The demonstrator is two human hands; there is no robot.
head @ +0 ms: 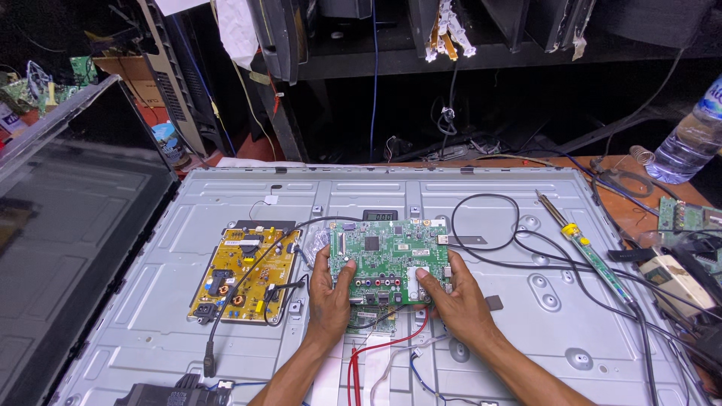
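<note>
Nearest, below the hands: red wires (376,349) and white leads run off the near edge, loose, probably tethered under the board.

Left hand (329,289) curls closed on the lower-left corner of the green circuit board (391,252), thumb on top near the edge. Right hand (459,301) closes on the lower-right corner, thumb pressing by the connector row. Both grip it, held just over the grey metal back panel (526,316).

Board handling, judged: light, thin, stiff but fragile; flexing could crack solder joints. Best held by bare edges and corners, as here, not by chips or connector sockets. Pins underneath may be sharp.

Left of the left hand: yellow power board (244,274) mounted flat on the panel, black cable (248,282) crossing it.

Right of the right hand: soldering iron (583,244) lying on the panel, black cord loops (489,225) nearby.

Beyond the hands: small meter display (380,216) just past the board's far edge. Far right: plastic water bottle (692,139) on the worktop (624,207). Far left: dark screen panel (68,225) leaning.
</note>
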